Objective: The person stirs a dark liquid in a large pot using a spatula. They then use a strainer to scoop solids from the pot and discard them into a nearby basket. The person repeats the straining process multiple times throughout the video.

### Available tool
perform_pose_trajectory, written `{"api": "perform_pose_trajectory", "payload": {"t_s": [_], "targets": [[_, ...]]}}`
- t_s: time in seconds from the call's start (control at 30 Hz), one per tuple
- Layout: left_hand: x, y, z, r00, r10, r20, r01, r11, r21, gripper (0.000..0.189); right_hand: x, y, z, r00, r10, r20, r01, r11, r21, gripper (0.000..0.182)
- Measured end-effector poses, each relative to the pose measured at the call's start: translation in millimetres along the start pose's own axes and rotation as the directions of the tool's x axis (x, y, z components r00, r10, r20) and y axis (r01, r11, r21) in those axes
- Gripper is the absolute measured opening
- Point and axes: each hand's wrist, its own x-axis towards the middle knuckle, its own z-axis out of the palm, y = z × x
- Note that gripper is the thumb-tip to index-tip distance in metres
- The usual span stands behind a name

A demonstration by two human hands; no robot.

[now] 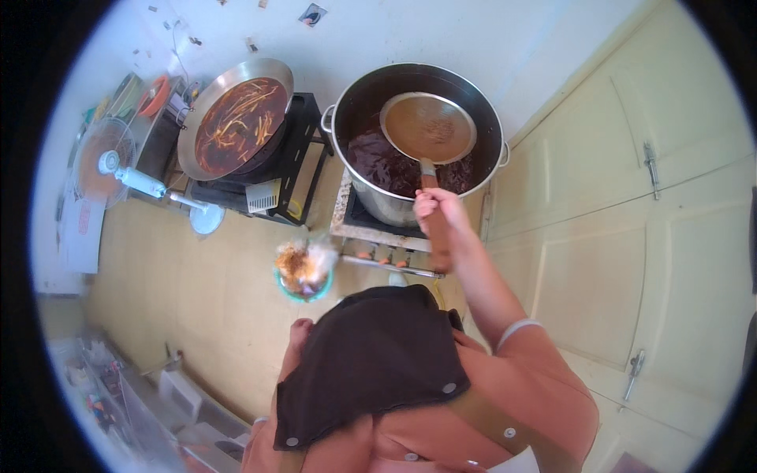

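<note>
My right hand [436,204] is closed around the wooden handle of a large round fine-mesh strainer [429,127]. The strainer's metal-rimmed mesh lies inside a big two-handled metal stockpot [378,207], over dark liquid [378,159], with some brownish bits on the mesh. The pot stands on a gas stove [349,219] in front of me. My left hand [301,331] hangs low beside the dark apron; only part of it shows, and whether it holds anything is hidden.
At the left, a wide metal wok [189,136] of reddish liquid with pale strips sits on a black burner stand [301,177]. A fan [139,180] stands farther left. A lined waste bin [304,272] is on the floor. Cream doors [579,266] flank the right.
</note>
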Motion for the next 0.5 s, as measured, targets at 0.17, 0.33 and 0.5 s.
{"api": "perform_pose_trajectory", "payload": {"t_s": [0.17,0.33,0.5], "targets": [[-14,28,8,0.981,-0.154,0.118,0.156,0.988,-0.014,0.023,5,29,24,0.937,-0.247,-0.248,0.148,0.922,-0.358,0.019],[8,27,-8,0.979,-0.177,0.099,0.194,0.958,-0.21,0.025,4,-1,-6,0.985,-0.028,0.172,-0.005,0.982,0.188,0.015],[-7,-4,-9,0.995,0.011,0.1,-0.034,0.973,0.23,0.027,6,50,29,0.96,-0.102,-0.261,0.051,0.979,-0.196,0.013]]}}
